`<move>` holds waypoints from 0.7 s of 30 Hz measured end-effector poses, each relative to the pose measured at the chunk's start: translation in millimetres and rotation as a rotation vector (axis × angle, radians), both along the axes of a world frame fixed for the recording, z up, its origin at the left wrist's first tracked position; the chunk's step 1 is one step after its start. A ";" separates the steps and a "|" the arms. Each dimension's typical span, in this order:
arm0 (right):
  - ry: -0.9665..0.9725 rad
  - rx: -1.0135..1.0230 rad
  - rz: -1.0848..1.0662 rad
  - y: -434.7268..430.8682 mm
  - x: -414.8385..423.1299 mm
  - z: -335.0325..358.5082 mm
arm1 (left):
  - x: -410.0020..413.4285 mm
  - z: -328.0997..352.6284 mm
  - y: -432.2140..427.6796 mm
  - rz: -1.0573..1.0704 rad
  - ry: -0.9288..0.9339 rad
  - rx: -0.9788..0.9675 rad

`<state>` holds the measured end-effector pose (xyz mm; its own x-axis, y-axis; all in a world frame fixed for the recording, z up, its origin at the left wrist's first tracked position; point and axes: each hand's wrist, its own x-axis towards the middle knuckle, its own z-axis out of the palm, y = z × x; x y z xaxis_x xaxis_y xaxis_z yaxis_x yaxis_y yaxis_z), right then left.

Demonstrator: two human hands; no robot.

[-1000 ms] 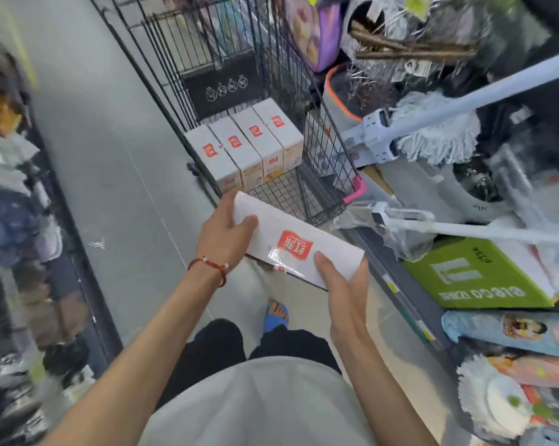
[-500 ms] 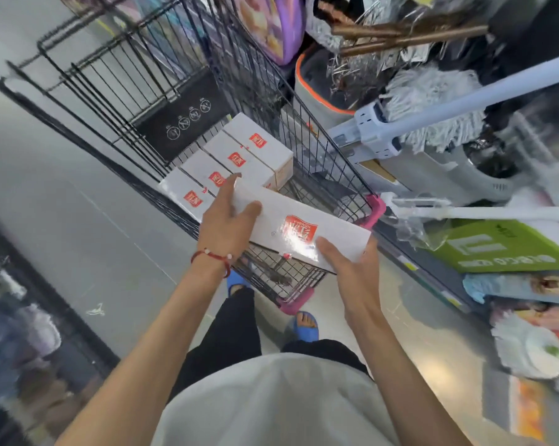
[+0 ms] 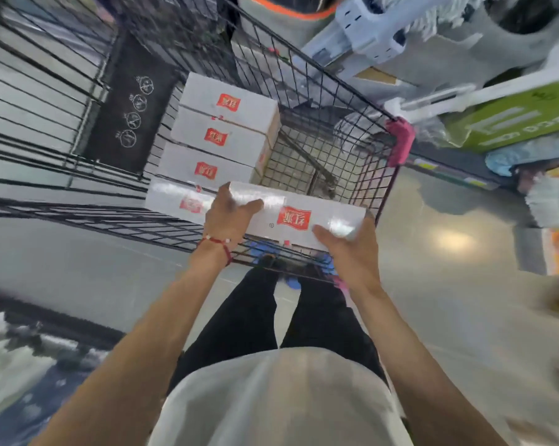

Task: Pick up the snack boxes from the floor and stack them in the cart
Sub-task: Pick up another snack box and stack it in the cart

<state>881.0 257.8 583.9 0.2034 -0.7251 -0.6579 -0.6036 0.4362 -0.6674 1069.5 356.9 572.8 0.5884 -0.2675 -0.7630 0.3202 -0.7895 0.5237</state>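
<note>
I hold a white snack box (image 3: 303, 217) with a red label over the near end of the black wire cart (image 3: 355, 111). My left hand (image 3: 228, 217) grips its left end, thumb on top. My right hand (image 3: 349, 246) grips its right end from below, thumb on the top face. Several matching white boxes (image 3: 220, 136) lie side by side in a row on the left of the cart's floor. The nearest of them (image 3: 175, 197) is partly hidden behind the held box.
The cart's right half shows bare wire mesh (image 3: 303, 162). A pink corner bumper (image 3: 400, 143) marks its near right corner. Mops (image 3: 368, 33), a green carton (image 3: 516, 123) and other goods crowd the shelves on the right. Grey floor (image 3: 78, 268) lies to the left.
I have stepped closer and the view tilted down over the cart. The held box has moved forward from in front of the cart to above its near end.
</note>
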 end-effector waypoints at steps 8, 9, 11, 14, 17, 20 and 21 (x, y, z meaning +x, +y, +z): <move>0.137 0.130 -0.095 21.5 -1.7 -43.5 | -1.6 -40.4 5.3 -0.114 0.097 0.130; 0.142 0.149 -0.111 23.7 -1.7 -48.9 | -1.1 -49.3 7.0 -0.147 0.094 0.152; 0.161 0.188 -0.120 28.2 -1.3 -61.3 | 0.8 -59.3 7.4 -0.201 0.073 0.200; 0.196 0.218 -0.100 33.0 -0.6 -82.0 | 0.6 -69.0 3.2 -0.253 0.050 0.245; 0.219 0.262 -0.084 30.0 4.6 -99.9 | -1.2 -84.5 -1.3 -0.284 0.023 0.316; 0.255 0.312 -0.060 23.2 5.5 -113.4 | -5.7 -97.3 -6.3 -0.341 -0.022 0.348; 0.275 0.332 -0.049 20.2 5.4 -115.3 | -8.0 -101.0 -7.6 -0.372 -0.036 0.360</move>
